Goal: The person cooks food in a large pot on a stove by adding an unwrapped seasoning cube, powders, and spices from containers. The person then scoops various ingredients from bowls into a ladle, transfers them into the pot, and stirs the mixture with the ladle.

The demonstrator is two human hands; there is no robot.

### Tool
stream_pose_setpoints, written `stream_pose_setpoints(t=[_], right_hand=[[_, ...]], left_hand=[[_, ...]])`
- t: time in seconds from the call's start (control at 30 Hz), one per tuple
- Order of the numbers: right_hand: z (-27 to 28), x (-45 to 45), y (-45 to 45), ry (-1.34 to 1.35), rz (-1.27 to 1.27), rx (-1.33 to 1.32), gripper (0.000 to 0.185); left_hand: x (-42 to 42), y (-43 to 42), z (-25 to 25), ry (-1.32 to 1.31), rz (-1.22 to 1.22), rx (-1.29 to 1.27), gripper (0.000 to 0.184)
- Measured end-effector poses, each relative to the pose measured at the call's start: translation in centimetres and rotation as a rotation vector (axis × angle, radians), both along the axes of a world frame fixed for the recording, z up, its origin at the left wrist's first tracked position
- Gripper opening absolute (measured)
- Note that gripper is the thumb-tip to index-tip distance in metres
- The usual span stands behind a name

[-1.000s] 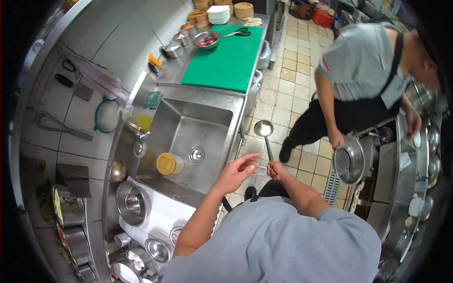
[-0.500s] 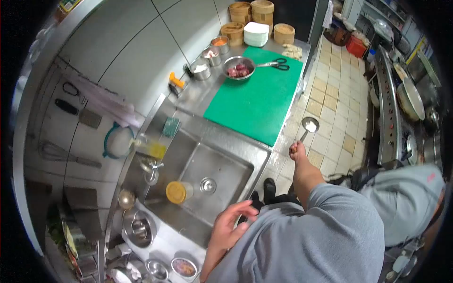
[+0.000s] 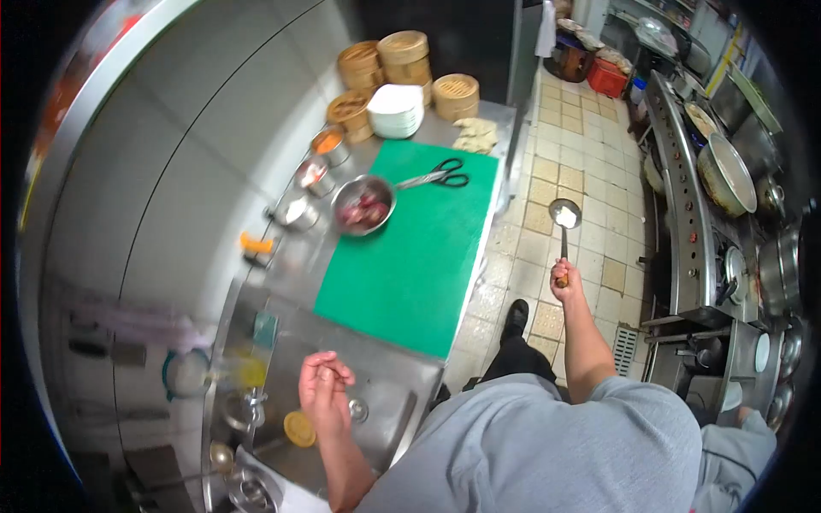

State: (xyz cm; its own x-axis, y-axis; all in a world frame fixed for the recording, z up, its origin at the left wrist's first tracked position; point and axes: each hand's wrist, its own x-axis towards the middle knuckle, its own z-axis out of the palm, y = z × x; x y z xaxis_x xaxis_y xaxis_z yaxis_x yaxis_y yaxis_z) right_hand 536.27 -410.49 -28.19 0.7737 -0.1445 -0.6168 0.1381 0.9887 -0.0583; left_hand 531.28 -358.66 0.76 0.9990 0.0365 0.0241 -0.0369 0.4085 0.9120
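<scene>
My right hand (image 3: 565,280) grips the handle of a ladle (image 3: 564,215) and holds it out over the tiled floor. A small white heap sits in the ladle's bowl; I cannot tell what it is. My left hand (image 3: 327,393) is raised over the sink (image 3: 386,395), its fingers curled in against the thumb, with nothing visible in them. Beyond it lies a green cutting board (image 3: 410,265). On the board's left edge rests a metal bowl (image 3: 363,205) with dark red pieces in it. Black-handled scissors (image 3: 440,174) lie across the board near the bowl.
Metal tins (image 3: 315,175) stand along the wall. Bamboo steamers (image 3: 404,58), white stacked dishes (image 3: 396,111) and a cloth (image 3: 475,135) are at the counter's far end. A yellow-lidded jar (image 3: 299,429) stands in the sink. To the right are a stove (image 3: 684,214) and another person's grey sleeve (image 3: 742,445).
My view has turned and moved forward. The left hand has swung out over the sink and its fingers have curled in. The right hand still holds the ladle, its handle now pointing more toward me.
</scene>
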Motion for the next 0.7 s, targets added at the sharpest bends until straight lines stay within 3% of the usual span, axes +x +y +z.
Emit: stream_pose_setpoints(t=[0.1, 0.17, 0.2, 0.3, 0.37, 0.47, 0.53, 0.6, 0.67, 0.7], right_hand=[[-0.4, 0.9, -5.7, -0.011, 0.103, -0.143, 0.011], [2.0, 0.6, -9.6, 0.005, 0.165, -0.042, 0.005], [4.1, -0.1, -11.2, -0.085, 0.160, 0.082, 0.009], [10.3, -1.7, -15.8, -0.205, 0.092, 0.104, 0.014], [14.6, -2.5, -18.8, -0.299, 0.139, 0.200, 0.026], [19.2, -3.5, -24.3, -0.448, 0.070, 0.164, 0.034], [22.8, -4.1, -28.3, -0.524, -0.018, 0.061, 0.037], [26.0, -4.6, -32.6, -0.513, -0.109, -0.062, 0.037], [27.6, -5.0, -38.0, -0.436, -0.198, -0.227, 0.038], [28.9, -5.2, -40.7, -0.372, -0.232, -0.307, 0.037]], left_hand=[[5.8, -8.1, -0.3, 0.016, -0.070, 0.101, 0.024], [9.3, -15.7, -1.9, 0.030, -0.106, 0.150, 0.021], [11.2, -19.5, -2.8, 0.043, -0.148, 0.177, 0.020], [16.2, -30.9, -6.9, 0.166, -0.377, 0.229, 0.019], [18.4, -37.9, -9.5, 0.240, -0.583, 0.399, 0.021], [22.7, -43.8, -19.9, 0.339, -0.841, 0.521, 0.019], [25.6, -43.9, -28.5, 0.562, -0.939, 0.649, 0.020], [28.1, -42.3, -35.8, 0.586, -1.034, 0.887, 0.017], [30.9, -42.2, -40.2, 0.477, -1.157, 1.135, 0.014], [32.4, -42.8, -41.8, 0.297, -1.247, 1.293, 0.013]])
